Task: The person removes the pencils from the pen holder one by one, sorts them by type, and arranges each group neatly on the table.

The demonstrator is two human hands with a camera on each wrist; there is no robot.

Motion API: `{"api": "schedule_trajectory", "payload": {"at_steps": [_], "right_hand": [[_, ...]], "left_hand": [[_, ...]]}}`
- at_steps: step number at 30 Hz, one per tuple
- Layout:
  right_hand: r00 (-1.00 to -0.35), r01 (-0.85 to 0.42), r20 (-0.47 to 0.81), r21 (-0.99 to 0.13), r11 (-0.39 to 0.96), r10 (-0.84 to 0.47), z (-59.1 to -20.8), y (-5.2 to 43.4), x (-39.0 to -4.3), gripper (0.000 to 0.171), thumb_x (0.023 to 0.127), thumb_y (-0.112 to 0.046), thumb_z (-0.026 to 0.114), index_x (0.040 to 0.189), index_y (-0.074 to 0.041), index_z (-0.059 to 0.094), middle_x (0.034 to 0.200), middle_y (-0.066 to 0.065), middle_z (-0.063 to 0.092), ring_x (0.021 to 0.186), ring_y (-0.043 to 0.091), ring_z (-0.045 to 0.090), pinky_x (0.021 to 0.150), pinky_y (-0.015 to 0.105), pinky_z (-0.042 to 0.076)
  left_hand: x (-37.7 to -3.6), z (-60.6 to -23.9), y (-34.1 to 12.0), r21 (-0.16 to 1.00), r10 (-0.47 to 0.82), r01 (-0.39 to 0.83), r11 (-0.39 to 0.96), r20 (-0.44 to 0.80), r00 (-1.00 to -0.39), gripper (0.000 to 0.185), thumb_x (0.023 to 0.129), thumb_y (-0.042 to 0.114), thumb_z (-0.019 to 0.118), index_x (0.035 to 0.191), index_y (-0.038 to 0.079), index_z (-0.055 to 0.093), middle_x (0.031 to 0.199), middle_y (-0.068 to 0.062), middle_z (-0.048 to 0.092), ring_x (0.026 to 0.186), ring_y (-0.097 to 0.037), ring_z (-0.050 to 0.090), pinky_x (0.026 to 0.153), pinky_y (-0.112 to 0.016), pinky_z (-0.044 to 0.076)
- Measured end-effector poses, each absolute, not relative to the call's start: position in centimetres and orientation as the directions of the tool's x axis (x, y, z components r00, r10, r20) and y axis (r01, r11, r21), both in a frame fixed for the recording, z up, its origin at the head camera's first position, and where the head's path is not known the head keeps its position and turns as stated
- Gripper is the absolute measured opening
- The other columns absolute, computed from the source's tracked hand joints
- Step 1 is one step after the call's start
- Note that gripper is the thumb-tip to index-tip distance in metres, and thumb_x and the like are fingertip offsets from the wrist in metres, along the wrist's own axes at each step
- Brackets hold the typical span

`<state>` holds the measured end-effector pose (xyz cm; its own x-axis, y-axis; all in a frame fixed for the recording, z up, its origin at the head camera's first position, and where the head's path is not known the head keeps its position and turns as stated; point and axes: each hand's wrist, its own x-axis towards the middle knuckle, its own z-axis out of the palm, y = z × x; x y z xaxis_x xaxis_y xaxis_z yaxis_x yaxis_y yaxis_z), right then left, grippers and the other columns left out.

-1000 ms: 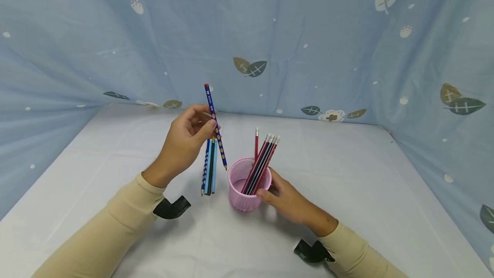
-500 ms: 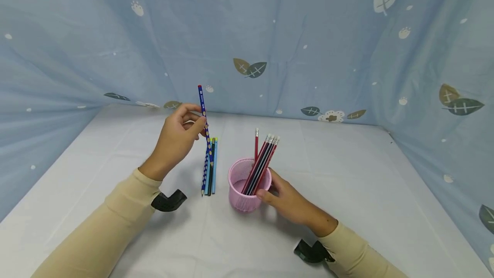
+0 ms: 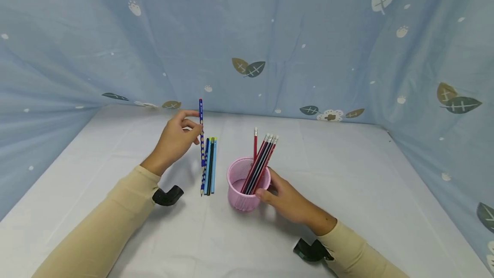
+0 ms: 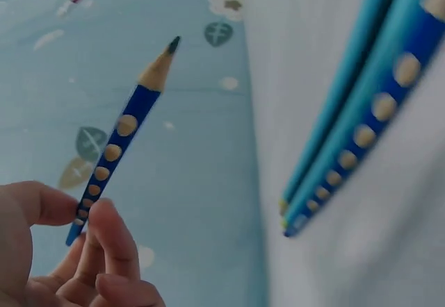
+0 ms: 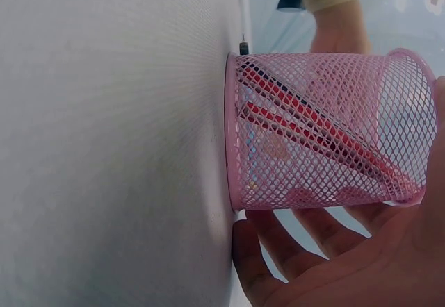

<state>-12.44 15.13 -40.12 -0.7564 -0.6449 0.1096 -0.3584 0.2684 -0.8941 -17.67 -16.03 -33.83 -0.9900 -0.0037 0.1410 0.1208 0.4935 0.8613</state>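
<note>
My left hand [image 3: 175, 140] pinches a dark blue pencil with tan dots [image 3: 201, 130] near upright, its tip down above several pencils [image 3: 209, 166] lying side by side on the white table [image 3: 115, 149]. The left wrist view shows that held pencil [image 4: 122, 147] between thumb and fingertips, with the lying pencils [image 4: 354, 133] beyond. My right hand [image 3: 287, 200] grips the side of a pink mesh cup [image 3: 244, 185] holding several red and black pencils [image 3: 261, 162]. In the right wrist view the fingers [image 5: 334, 251] curl around the pink mesh cup [image 5: 313, 133].
A blue cloth with leaf prints [image 3: 251, 42] walls the table at the back and both sides. Black wrist camera mounts [image 3: 167, 195] sit under both sleeves. Bare white table lies to the left and right of the cup.
My left hand has carried the dotted blue pencil leftward and down, away from the cup, turning it near upright over the lying pencils. The right hand and cup have stayed put.
</note>
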Motion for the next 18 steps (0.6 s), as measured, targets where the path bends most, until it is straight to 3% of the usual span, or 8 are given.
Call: {"api": "schedule_trajectory", "payload": {"at_steps": [4,11,18], "right_hand": [[-0.756,-0.363,0.114,-0.892,0.268,-0.645,-40.1,15.1,-12.4,0.07,0.1,-0.049,0.055,0.154,-0.011,0.03,0.148,0.011,0.05,0.136,0.03,0.05,0.112,0.03,0.039],[-0.756,-0.357,0.106,-0.894,0.272,-0.645,-40.0,15.1,-12.4,0.071,0.101,-0.047,0.055,0.156,-0.011,0.028,0.149,0.012,0.049,0.137,0.03,0.049,0.113,0.032,0.038],[-0.753,-0.364,0.113,-0.892,0.268,-0.648,-40.1,15.2,-12.4,0.071,0.101,-0.046,0.054,0.155,-0.009,0.029,0.149,0.013,0.05,0.137,0.031,0.049,0.112,0.028,0.038]], "left_hand": [[-18.3,-34.6,-16.5,0.84,-0.001,0.093,0.535,0.11,-0.994,0.044,0.101,0.023,0.054,0.143,0.012,0.046,0.107,-0.013,0.069,0.085,-0.039,0.066,0.073,-0.035,0.045],[-18.8,-35.6,-17.1,0.801,0.008,0.032,0.598,0.035,-0.999,0.046,0.101,0.025,0.053,0.144,0.011,0.045,0.105,-0.013,0.069,0.079,-0.032,0.066,0.058,-0.029,0.041],[-19.2,-36.4,-17.3,0.75,0.058,-0.022,0.662,-0.08,-0.995,0.05,0.1,0.026,0.057,0.145,0.009,0.045,0.105,-0.014,0.069,0.072,-0.022,0.064,0.066,-0.031,0.044]]}}
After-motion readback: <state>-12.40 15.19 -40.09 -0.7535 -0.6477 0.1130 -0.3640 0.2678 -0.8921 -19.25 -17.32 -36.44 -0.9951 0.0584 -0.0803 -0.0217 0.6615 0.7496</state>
